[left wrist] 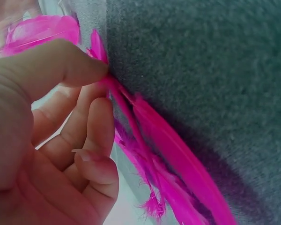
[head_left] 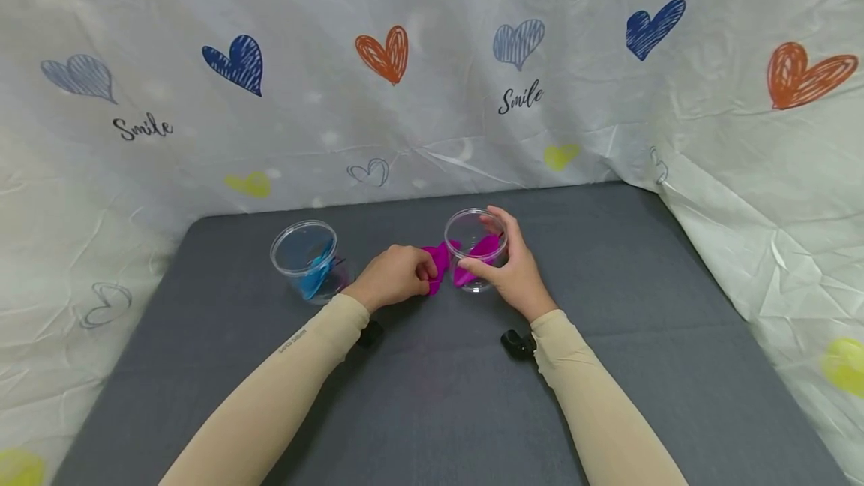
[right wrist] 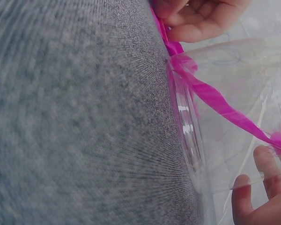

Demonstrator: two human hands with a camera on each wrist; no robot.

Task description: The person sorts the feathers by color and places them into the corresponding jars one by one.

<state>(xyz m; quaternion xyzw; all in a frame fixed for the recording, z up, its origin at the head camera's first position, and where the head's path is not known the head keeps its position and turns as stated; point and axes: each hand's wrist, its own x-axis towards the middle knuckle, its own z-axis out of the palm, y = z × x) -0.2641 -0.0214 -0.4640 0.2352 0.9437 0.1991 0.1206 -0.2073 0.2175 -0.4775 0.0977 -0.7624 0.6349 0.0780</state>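
My left hand (head_left: 397,274) pinches bright pink feathers (left wrist: 175,159) between thumb and index finger, low over the table. In the left wrist view their long vanes trail away from the fingertips. Beside them, my right hand (head_left: 518,276) grips a clear plastic cup (head_left: 466,225) by its side, thumb at the front and fingers round the back. One long pink feather (right wrist: 225,107) is inside this cup, leaning against its wall. The cup stands upright, its base at the tabletop. Part of the pinched feathers is hidden behind the left fingers in the head view.
A second clear cup (head_left: 286,240) with a blue feather (head_left: 314,277) in it stands left of the left hand. Something dark purple shows beside its base, partly hidden. Grey cloth (head_left: 445,396) covers the table; a white curtain (head_left: 439,118) printed with hearts hangs behind.
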